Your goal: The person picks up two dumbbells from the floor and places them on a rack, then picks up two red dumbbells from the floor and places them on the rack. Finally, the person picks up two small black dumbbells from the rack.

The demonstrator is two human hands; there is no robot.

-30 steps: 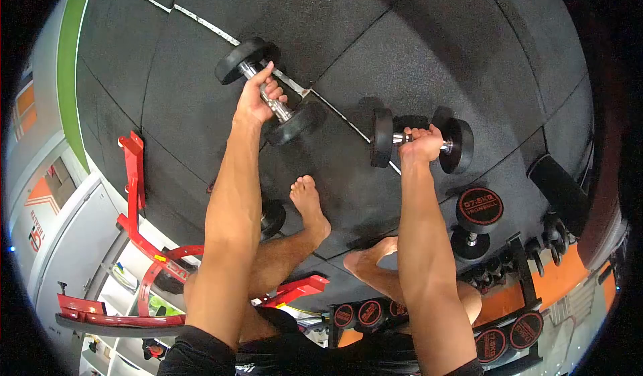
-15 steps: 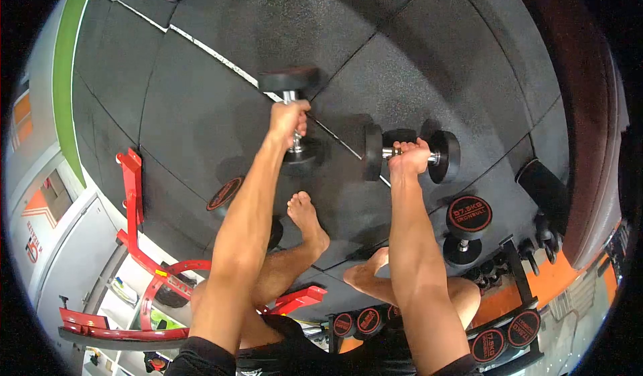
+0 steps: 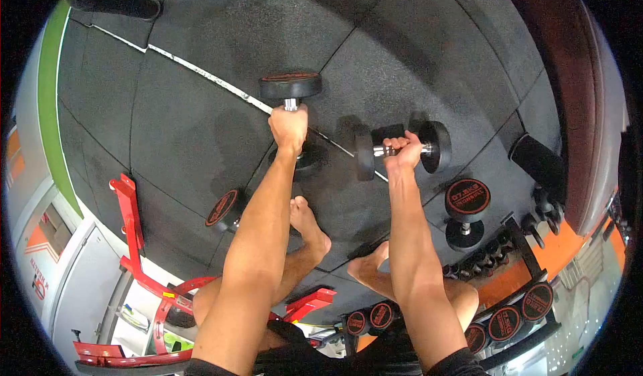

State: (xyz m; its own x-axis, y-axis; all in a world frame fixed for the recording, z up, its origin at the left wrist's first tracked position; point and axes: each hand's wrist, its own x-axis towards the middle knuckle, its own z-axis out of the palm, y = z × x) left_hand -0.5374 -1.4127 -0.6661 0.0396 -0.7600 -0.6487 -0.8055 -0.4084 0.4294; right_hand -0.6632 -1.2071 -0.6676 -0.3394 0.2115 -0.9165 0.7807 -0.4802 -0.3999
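Note:
My left hand [image 3: 289,128] is closed around the chrome handle of a black dumbbell [image 3: 291,86], which points away from me along my forearm. Red lettering shows on its far end, and my hand and wrist partly cover the near end. My right hand [image 3: 404,151] grips a second black dumbbell [image 3: 364,153], held crosswise with one round head on either side of my fist. Both dumbbells appear raised off the dark floor, though their exact height is hard to judge. My bare feet [image 3: 310,225] are nearer to me, below the hands.
On the rubber floor [image 3: 194,121] stand a dumbbell [image 3: 223,207] at left and another [image 3: 467,198] at right. A red metal frame [image 3: 128,208] is at lower left. Racked dumbbells [image 3: 504,324] line the lower right, with a brown padded surface [image 3: 583,108] along the right edge.
The left dumbbell has tilted, so its far end face now shows, and my left wrist has turned with it. My right hand has shifted slightly left with its dumbbell. The whole view has moved a little.

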